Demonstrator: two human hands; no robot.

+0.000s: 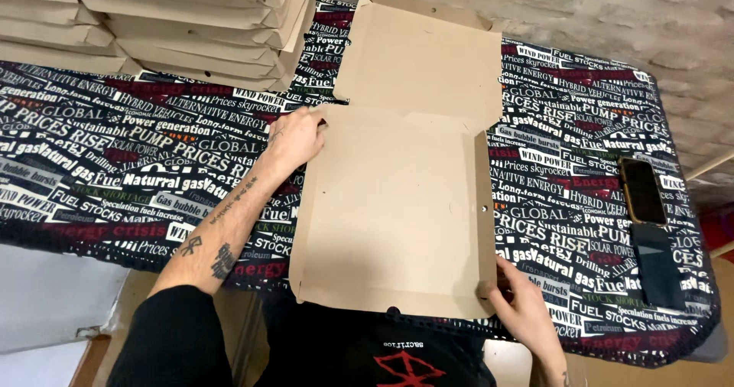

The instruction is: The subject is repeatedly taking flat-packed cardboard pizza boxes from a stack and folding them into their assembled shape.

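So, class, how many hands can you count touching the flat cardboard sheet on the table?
2. The left hand presses the cardboard sheet at its upper left fold; the right hand grips its lower right corner. No other hands show.

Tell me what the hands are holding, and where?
Both hold the flat cardboard box. The left hand presses its far left corner; the right hand pinches the near right side flap with its fingers.

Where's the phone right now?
In the head view, the dark phone lies flat on the printed tablecloth near the table's right edge, apart from the flat cardboard box and beyond the right hand.
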